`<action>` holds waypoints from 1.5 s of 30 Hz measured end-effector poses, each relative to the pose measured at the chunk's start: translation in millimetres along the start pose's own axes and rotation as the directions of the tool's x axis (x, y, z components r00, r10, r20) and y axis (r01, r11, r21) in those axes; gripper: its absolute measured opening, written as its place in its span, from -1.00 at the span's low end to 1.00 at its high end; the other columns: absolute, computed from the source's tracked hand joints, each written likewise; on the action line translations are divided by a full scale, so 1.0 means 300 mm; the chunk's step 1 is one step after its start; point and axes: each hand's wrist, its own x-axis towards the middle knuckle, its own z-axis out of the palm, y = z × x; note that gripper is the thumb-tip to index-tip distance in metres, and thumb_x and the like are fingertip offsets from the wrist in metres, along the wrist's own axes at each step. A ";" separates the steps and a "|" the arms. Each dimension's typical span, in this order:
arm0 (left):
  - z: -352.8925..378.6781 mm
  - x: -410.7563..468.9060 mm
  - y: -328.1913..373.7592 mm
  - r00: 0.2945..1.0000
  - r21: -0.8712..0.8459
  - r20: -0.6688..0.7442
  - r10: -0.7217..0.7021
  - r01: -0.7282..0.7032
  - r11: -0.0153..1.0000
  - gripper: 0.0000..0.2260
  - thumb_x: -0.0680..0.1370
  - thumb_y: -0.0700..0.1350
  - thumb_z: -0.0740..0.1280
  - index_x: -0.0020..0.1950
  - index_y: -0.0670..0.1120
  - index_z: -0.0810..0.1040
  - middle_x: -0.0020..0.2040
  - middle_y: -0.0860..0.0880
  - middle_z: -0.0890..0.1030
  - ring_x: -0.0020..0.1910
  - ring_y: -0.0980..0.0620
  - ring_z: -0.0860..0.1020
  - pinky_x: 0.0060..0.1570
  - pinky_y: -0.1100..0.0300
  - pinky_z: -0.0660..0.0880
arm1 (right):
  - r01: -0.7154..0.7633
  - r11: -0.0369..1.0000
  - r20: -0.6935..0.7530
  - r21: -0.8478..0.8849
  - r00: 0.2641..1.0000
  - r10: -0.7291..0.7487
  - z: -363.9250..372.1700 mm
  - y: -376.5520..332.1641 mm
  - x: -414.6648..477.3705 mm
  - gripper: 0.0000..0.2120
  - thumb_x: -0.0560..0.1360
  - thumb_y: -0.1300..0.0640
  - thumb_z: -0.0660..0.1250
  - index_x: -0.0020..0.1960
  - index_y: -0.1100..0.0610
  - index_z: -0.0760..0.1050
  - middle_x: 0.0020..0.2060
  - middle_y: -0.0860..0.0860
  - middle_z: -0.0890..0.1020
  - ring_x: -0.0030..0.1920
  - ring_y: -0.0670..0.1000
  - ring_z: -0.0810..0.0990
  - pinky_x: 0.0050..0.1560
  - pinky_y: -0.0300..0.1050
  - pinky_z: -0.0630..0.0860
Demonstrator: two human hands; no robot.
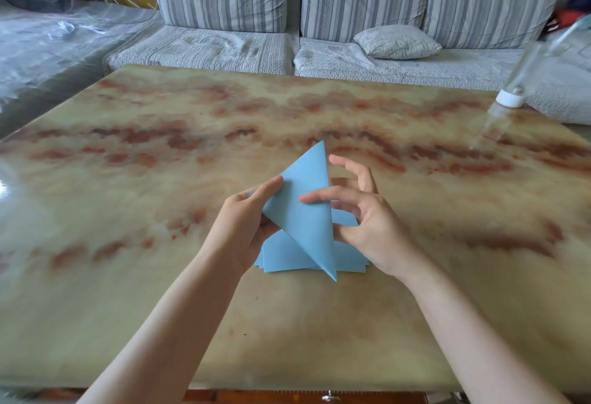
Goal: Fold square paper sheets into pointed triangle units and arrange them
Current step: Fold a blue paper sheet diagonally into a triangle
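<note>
Marbled tabletop [128,307]; blue paper triangle [303,215], long axis near-to-far, sharp tip nearest.

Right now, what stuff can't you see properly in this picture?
All in the head view:
1. Paper pile: you can't count its sheets, because the folded paper and the left hand cover most of it.
2. Back of the folded paper: it faces away from the camera.
3. Bottle: it is blurred, and its far end is cut off by the right edge.
</note>
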 end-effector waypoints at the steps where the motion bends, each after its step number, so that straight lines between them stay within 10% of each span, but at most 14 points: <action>1: 0.002 0.000 -0.003 1.000 -0.021 0.008 -0.012 0.012 1.000 -0.85 0.58 -0.17 0.29 -0.12 -0.20 0.60 -0.30 -0.07 0.68 -0.34 0.07 0.65 -0.33 0.27 0.59 | 0.000 0.999 -0.010 0.041 1.000 0.001 0.003 0.003 0.002 -0.54 0.35 0.34 0.51 -0.07 -0.25 0.65 0.39 -0.26 0.23 0.34 -0.05 0.40 0.32 -0.14 0.40; 9: 0.007 -0.009 -0.003 0.983 -0.052 0.127 -0.133 0.140 0.989 -0.88 0.58 -0.29 0.23 -0.02 -0.24 0.57 -0.20 -0.15 0.69 -0.28 0.00 0.68 -0.36 0.25 0.59 | -0.104 0.941 -0.036 0.321 0.992 0.122 -0.015 -0.025 0.002 -0.86 0.29 0.12 0.48 -0.15 0.00 0.71 0.42 -0.22 0.35 0.34 -0.36 0.34 0.23 -0.39 0.35; 15: -0.013 0.008 0.003 0.964 -0.094 0.244 -0.110 0.137 0.986 -0.70 0.56 -0.38 0.16 0.24 -0.24 0.53 0.04 -0.18 0.64 -0.07 -0.02 0.65 -0.14 0.23 0.61 | -0.141 0.925 -0.068 0.353 0.982 0.176 -0.004 0.000 0.011 -0.53 0.34 -0.25 0.45 -0.02 0.14 0.68 0.48 -0.12 0.31 0.38 -0.11 0.41 0.31 0.07 0.43; 19: -0.002 -0.002 -0.018 0.968 -0.039 0.232 -0.090 0.101 0.994 -0.73 0.56 -0.41 0.12 0.13 -0.22 0.55 -0.07 -0.16 0.65 -0.12 -0.02 0.64 -0.16 0.20 0.62 | -0.197 0.867 -0.149 0.457 0.945 0.292 -0.008 -0.004 0.009 -0.65 0.40 -0.03 0.42 -0.05 0.27 0.63 0.06 0.14 0.67 -0.04 0.05 0.67 0.16 0.15 0.55; 25: 0.005 -0.009 -0.027 0.981 0.212 0.193 -0.010 -0.032 0.977 -0.81 0.61 -0.21 0.19 0.09 -0.11 0.59 -0.09 -0.04 0.67 -0.16 0.08 0.63 -0.09 0.26 0.54 | -0.241 0.896 -0.193 0.372 0.925 0.329 -0.008 -0.013 0.009 -0.89 0.44 0.18 0.45 -0.18 0.23 0.64 -0.23 0.11 0.71 -0.24 -0.01 0.65 -0.18 -0.19 0.60; 32: 0.010 -0.010 -0.014 0.964 0.252 0.132 0.230 -0.256 0.933 -0.62 0.41 0.07 0.38 0.15 -0.09 0.61 0.04 -0.05 0.69 0.07 0.00 0.64 0.08 0.14 0.54 | -0.272 0.935 -0.100 0.228 0.948 0.301 -0.015 -0.029 0.002 -0.91 0.42 0.19 0.48 -0.17 0.22 0.66 -0.24 0.10 0.71 -0.26 0.06 0.65 -0.10 -0.11 0.59; 45: 0.005 -0.011 -0.023 0.936 0.157 0.115 0.332 -0.348 0.924 -0.84 0.54 -0.26 0.33 0.09 -0.12 0.61 -0.01 -0.07 0.70 0.01 0.00 0.66 -0.04 0.23 0.57 | -0.184 0.939 -0.194 0.291 0.950 0.246 -0.001 -0.044 0.007 -0.93 0.44 0.27 0.44 -0.09 0.20 0.58 -0.25 0.00 0.64 -0.26 -0.08 0.58 -0.30 -0.17 0.56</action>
